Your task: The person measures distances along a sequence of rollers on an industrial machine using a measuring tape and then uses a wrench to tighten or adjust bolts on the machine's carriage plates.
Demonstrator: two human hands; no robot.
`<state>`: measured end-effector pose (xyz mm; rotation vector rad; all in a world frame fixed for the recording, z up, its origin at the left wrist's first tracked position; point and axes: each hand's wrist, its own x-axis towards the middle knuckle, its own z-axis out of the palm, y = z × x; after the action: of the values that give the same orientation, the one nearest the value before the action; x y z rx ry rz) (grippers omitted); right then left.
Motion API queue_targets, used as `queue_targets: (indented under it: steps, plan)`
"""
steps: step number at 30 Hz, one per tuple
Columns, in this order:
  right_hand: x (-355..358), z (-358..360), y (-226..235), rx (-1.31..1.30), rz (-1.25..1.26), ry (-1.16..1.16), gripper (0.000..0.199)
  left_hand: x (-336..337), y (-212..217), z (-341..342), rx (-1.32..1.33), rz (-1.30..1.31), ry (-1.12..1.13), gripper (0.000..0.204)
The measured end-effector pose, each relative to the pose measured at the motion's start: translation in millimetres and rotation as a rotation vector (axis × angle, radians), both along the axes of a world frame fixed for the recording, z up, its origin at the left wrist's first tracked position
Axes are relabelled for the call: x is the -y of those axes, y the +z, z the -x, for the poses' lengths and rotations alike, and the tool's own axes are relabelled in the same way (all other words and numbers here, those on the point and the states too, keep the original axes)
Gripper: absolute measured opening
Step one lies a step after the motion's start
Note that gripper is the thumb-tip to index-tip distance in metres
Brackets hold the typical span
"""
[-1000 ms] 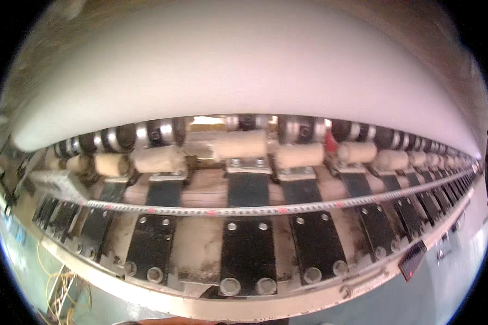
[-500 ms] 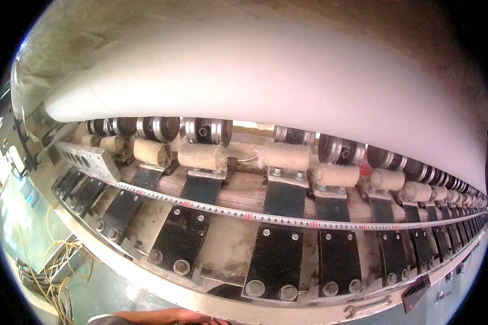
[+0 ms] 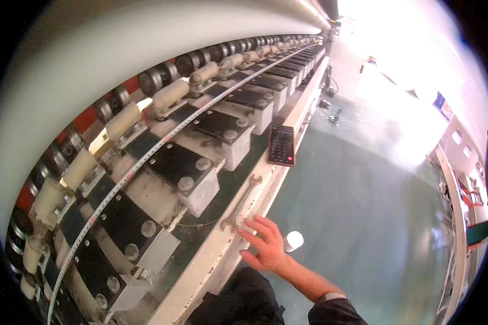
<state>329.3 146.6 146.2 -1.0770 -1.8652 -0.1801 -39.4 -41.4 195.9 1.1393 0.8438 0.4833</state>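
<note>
My right hand (image 3: 264, 245) reaches in from the lower right, fingers spread, with nothing in its grasp. Its fingertips are beside the near end of an open-ended wrench (image 3: 244, 203), which lies along the cream-painted rail (image 3: 200, 273). I cannot tell whether they touch it. Farther along the rail lies a dark phone (image 3: 282, 145) with its screen lit. A white tape measure blade (image 3: 152, 153) stretches lengthwise across the row of black plates (image 3: 176, 162). My left hand is out of view.
Above the plates run fuzzy beige rollers (image 3: 171, 96), dark wheels (image 3: 152, 81) and a big white roll (image 3: 103, 59). A white cylinder (image 3: 294, 241) is just past my hand. Green floor (image 3: 358, 216) lies to the right, with equipment (image 3: 455, 200) at the far side.
My view has swung to the right and now runs along the machine. My right hand has come in by the wrench; the forearm and hand at the lower edge have left the picture.
</note>
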Motion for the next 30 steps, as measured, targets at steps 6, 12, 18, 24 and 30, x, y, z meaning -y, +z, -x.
queue_targets:
  steps: [6, 12, 18, 24, 30]
  plan:
    - [-45, -7, 46, 0.181, 0.081, 0.084, 0.056, 4, 2, 12, 0.018, 0.026, 0.094, 0.088]
    - [-65, -27, 67, 0.314, 0.102, 0.203, 0.060, 8, 14, 11, -0.010, 0.028, 0.141, 0.083]
    - [-77, -40, 71, 0.353, 0.030, 0.347, 0.039, 3, 27, 22, -0.075, -0.019, 0.029, 0.078]
    - [-77, -40, 64, 0.482, -0.124, 0.400, 0.037, 11, 51, 26, -0.098, -0.077, -0.027, 0.070]
    - [-71, -38, 68, 0.590, -0.168, 0.389, 0.036, 7, 86, 35, -0.143, -0.145, -0.091, 0.060]
